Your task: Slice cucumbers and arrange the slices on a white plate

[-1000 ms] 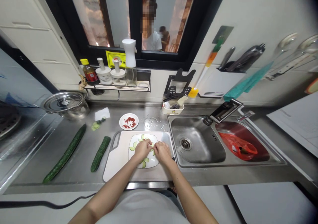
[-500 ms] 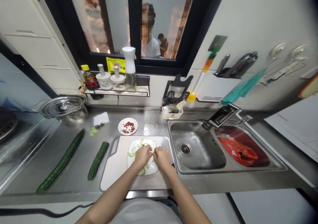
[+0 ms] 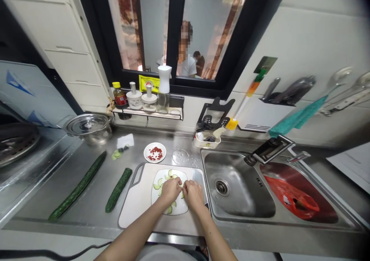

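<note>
A white square plate (image 3: 156, 205) with cucumber slices (image 3: 158, 184) around its rim rests on a pale cutting board (image 3: 133, 211). Over the plate's right half, my left hand (image 3: 171, 189) has its fingers drawn together; what they hold is too small to name. Close beside it, my right hand (image 3: 193, 192) is also pinched, its fingertips near the plate's right edge and their contents hidden. Behind the board is a small round plate (image 3: 147, 153) with red bits (image 3: 155, 153). Two whole cucumbers, one long (image 3: 79, 186) and one short (image 3: 118, 190), lie to the left.
A double sink (image 3: 239, 186) is at the right, with a faucet (image 3: 268, 151) and a red bag (image 3: 295, 199) in its far basin. A lidded pot (image 3: 89, 128) stands back left. Bottles and jars line a shelf (image 3: 150, 113) below the window, where people show.
The view has shifted, so the scene sits lower and mostly further right. Both hands remain over the plate, with their fingertips slightly further apart.
</note>
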Tool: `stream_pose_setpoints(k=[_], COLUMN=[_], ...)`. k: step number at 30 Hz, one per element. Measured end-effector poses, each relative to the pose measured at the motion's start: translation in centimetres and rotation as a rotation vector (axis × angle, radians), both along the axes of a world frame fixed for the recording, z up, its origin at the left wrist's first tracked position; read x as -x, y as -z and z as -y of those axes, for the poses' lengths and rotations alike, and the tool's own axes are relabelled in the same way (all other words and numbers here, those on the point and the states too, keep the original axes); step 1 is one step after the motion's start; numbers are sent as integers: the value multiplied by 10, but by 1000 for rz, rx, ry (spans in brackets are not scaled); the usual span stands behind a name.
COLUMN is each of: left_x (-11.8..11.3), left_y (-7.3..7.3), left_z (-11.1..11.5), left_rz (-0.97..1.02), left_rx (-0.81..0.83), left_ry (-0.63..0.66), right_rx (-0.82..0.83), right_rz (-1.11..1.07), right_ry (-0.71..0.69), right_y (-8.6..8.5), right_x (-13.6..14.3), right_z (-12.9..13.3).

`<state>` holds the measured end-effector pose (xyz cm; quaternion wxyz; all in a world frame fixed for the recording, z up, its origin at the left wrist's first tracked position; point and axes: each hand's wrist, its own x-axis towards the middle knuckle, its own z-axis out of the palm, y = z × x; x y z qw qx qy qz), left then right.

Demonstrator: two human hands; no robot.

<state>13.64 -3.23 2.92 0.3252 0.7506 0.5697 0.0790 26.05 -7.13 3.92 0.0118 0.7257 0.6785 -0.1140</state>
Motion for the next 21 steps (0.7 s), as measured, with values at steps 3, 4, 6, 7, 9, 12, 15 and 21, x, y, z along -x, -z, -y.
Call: stream_pose_setpoints(k=[3, 4, 6, 7, 9, 12, 15, 21], left_x=[-1, -1, -2, -2, -2, -2, -1, 0], left_y=[-2, -3, -5, -6, -8, -9, -8, -5], left_z=[0, 0, 1, 1, 2, 2, 2, 2], left_rz=[-17, -24, -27, -25, -24, -23, -10, 33], left_rx=[3, 2, -10, -17, -19, -1, 0, 13], left_ry=[-5, -5, 2, 7, 7, -8, -16, -35], right_rx=[-8, -11, -17, -20, -25, -29, -27, -85], right_rz=[2, 3, 3, 2, -4, -7, -2, -60], right_ry=[-2, -1, 3, 4, 3, 0, -3, 2], right_y=[1, 2, 3, 3, 4, 5, 6, 5], right_x=[0, 0, 0, 0, 0, 0, -1, -5], right_z=[-1, -1, -1, -1, -1, -2, -2, 0])
